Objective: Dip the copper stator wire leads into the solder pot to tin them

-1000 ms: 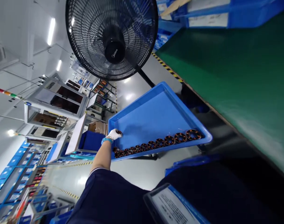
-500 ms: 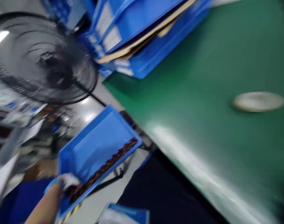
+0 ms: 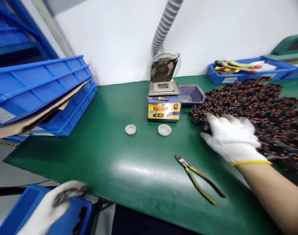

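Observation:
My right hand [image 3: 231, 137], in a white glove, lies flat with fingers spread on the left edge of a big heap of copper-wound coils [image 3: 261, 98] on the green table [image 3: 114, 156]. My left hand [image 3: 51, 209], also gloved, is smeared by motion at the bottom left, above a blue tray [image 3: 19, 204] that sits below the table's edge. A dark shape shows against its fingers, but I cannot make out what it is. A few coils [image 3: 80, 215] lie in that tray beside the hand.
Yellow-handled cutters [image 3: 200, 179] lie near the front edge. A small heater unit [image 3: 163, 109] with a fan and hose stands mid-table, two white caps [image 3: 130, 129] before it. Stacked blue crates [image 3: 41, 85] with cardboard fill the left; a blue tool bin [image 3: 237, 70] is at the back.
My view has swung from the floor fan and blue tray up to the table. My left hand has drawn back from the tray's row of coils. The right hand has come into view.

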A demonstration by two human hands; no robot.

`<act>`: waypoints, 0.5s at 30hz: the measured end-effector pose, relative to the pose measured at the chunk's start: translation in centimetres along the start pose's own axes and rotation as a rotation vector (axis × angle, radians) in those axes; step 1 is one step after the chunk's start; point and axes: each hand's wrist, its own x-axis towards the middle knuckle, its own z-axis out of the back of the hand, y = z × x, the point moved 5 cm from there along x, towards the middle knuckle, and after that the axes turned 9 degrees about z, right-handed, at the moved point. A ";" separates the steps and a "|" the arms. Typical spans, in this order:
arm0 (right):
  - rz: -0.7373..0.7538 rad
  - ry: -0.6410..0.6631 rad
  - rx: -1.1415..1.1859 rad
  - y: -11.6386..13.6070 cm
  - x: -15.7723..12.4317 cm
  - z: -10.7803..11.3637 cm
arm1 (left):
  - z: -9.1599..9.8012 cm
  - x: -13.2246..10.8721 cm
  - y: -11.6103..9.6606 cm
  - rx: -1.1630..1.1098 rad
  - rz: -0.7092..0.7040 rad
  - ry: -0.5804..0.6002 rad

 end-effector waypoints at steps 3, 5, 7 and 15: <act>0.058 -0.042 0.037 0.3 1.3 -1.8 | -5.4 3.4 -6.1 -0.001 -0.083 0.024; 0.074 -0.031 0.067 0.2 2.5 -2.8 | -10.7 6.4 -10.4 0.063 -0.160 0.143; 0.072 -0.014 0.084 0.1 3.5 -3.2 | -15.3 9.0 -13.5 0.057 -0.228 0.232; 0.271 -0.163 0.314 7.3 -1.1 0.9 | -22.4 14.6 -12.0 -0.555 0.059 0.465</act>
